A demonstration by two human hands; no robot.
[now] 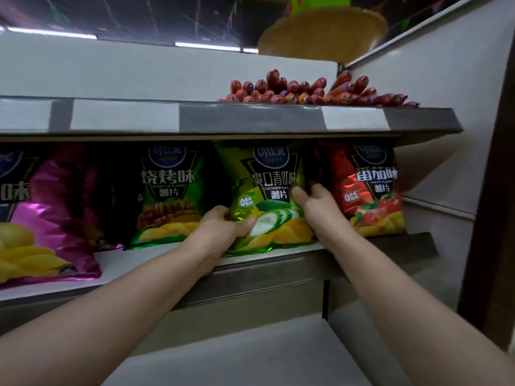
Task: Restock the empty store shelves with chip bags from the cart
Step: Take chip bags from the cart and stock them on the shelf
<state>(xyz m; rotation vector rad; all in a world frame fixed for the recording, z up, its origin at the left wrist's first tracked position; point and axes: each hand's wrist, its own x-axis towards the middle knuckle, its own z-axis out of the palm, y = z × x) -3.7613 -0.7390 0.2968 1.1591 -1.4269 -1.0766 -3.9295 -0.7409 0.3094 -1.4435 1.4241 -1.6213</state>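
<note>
A yellow-green cucumber chip bag [264, 190] stands upright on the middle shelf [156, 253]. My left hand [223, 228] grips its lower left edge, thumb across the front. My right hand [317, 203] holds its right edge, fingers tucked behind between it and the red tomato bag [373, 196]. A green barbecue bag [167, 199] stands to the left, and a purple bag [47, 218] sits further left. The cart is out of view.
The upper shelf [250, 118] overhangs the bags closely and carries a heap of red sausage sticks [315, 91]. A white side panel [440, 135] closes the shelf on the right. Another shelf surface [250, 352] lies below my arms.
</note>
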